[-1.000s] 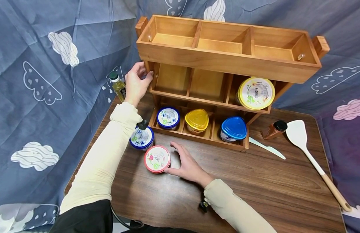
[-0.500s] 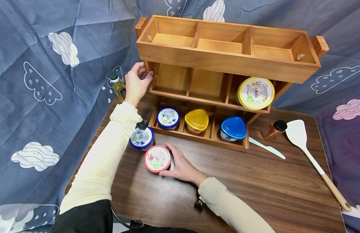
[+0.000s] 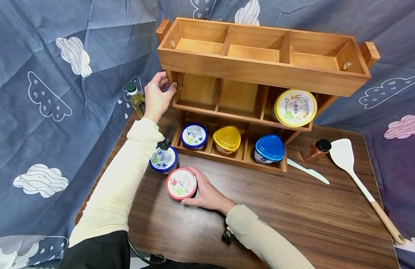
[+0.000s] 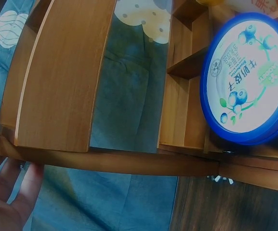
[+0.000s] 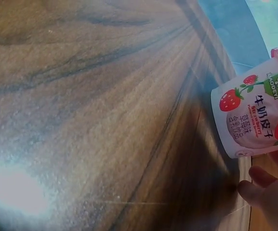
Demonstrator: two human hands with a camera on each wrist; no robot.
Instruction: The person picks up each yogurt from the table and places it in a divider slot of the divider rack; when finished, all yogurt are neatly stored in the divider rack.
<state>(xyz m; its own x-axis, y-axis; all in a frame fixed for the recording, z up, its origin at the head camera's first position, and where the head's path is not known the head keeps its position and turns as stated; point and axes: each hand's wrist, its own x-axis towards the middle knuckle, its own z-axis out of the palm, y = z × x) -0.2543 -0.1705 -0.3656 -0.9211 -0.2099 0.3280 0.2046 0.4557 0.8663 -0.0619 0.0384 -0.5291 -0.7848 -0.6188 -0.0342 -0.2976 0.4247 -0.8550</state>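
Observation:
My right hand holds a strawberry milk-pudding tub with a red-rimmed lid, thumb on its near side and fingers on its far side. In the right wrist view the tub's strawberry-printed side faces the camera. My left hand grips the left upright post of a wooden three-tier rack. Just behind the strawberry tub, a blueberry tub stands on the table, partly covered by the left sleeve. The rack's bottom tier holds another blueberry tub, a yellow-lidded tub and a blue-lidded tub.
A large yellow-rimmed tub sits in the middle tier's right compartment. Right of the rack lie a pale plastic knife, a black-capped spice jar and a white spatula. A green-capped bottle stands behind the left hand.
My right hand has moved left and closed its thumb and fingers around the strawberry tub. The left hand has stayed on the rack's post.

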